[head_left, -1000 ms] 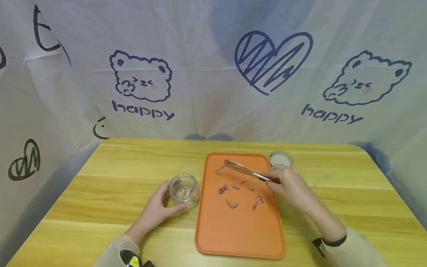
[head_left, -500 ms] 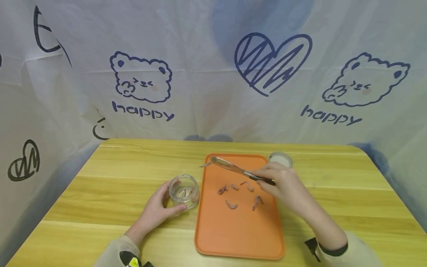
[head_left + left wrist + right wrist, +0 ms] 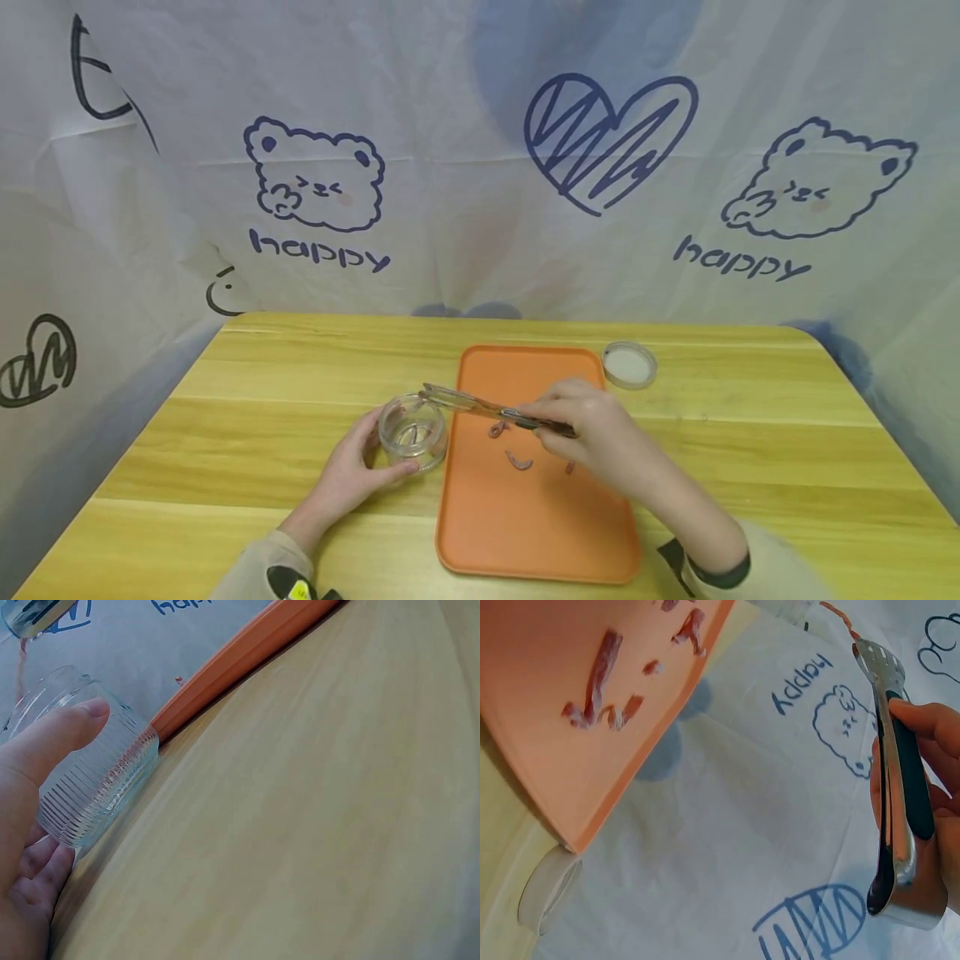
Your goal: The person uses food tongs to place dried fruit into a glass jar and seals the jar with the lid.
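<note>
Since a second ago the right hand [image 3: 592, 429] has swung the tongs [image 3: 480, 407] leftward, from the far end of the orange tray [image 3: 536, 533] to the glass jar [image 3: 412, 429]; their tips now sit over the jar's rim. One pinkish worm-like strip [image 3: 840, 619] dangles from the tips in the right wrist view — in the head view it is too small to make out.

Fingers of the right hand are curled round the tongs' dark handle, squeezing the arms nearly together. The left hand [image 3: 352, 471] cups the jar on the wooden table [image 3: 225, 433], just left of the tray: thumb [image 3: 64, 731] pressed along the ribbed glass, other fingers curled behind it and mostly hidden.

Inside the jar something pale and curved shows, but whether it is one strip or more cannot be told through the glass. On the tray three loose strips [image 3: 517, 460] are countable in the head view, one only a scrap peeking from under the right hand — more may lie hidden beneath it. One round white lid [image 3: 630, 365] rests on the table beside the tray's far right corner. Behind the table hangs a white cloth [image 3: 480, 167] printed with bears, hearts and "happy".
</note>
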Motion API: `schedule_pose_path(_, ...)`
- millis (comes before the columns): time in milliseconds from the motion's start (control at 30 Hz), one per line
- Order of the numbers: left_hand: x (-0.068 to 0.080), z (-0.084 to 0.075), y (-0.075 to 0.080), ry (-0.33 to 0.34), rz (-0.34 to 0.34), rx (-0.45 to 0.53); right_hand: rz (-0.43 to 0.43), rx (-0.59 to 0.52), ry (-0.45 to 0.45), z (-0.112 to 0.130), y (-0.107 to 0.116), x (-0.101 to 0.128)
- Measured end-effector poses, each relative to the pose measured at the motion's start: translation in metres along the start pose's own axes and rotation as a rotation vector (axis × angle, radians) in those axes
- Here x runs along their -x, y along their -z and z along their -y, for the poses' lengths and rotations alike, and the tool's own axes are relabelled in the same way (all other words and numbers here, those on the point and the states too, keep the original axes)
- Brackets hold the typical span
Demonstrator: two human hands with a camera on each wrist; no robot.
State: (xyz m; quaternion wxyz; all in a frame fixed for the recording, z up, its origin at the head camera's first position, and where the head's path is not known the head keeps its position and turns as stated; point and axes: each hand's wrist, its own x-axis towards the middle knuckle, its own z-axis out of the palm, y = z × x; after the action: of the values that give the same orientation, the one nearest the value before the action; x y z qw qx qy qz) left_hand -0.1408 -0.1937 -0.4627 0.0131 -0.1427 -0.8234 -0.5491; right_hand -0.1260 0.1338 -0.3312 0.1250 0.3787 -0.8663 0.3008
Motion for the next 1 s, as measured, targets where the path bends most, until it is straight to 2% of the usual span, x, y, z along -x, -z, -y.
schedule_pose_path(167, 0.000, 0.000, 0.000, 0.005, 0.004, -0.002, 0.055, -0.005, -0.088, -0.001, -0.006, -0.001)
schedule_pose_path(367, 0.000, -0.001, 0.000, 0.006, 0.009, 0.005, 0.040, -0.052, -0.188, -0.008, -0.009, 0.005)
schedule_pose_path(533, 0.000, -0.002, 0.000, 0.000, 0.008, 0.004, 0.027, -0.048, -0.191, -0.012, -0.006, 0.011)
schedule_pose_path(733, 0.000, 0.000, 0.000, -0.002, 0.006, 0.005, -0.016, 0.019, -0.213, -0.019, 0.004, 0.020)
schedule_pose_path(1000, -0.001, 0.001, 0.000, -0.007, 0.005, 0.007, -0.038, 0.082, -0.334, -0.036, 0.026, 0.041)
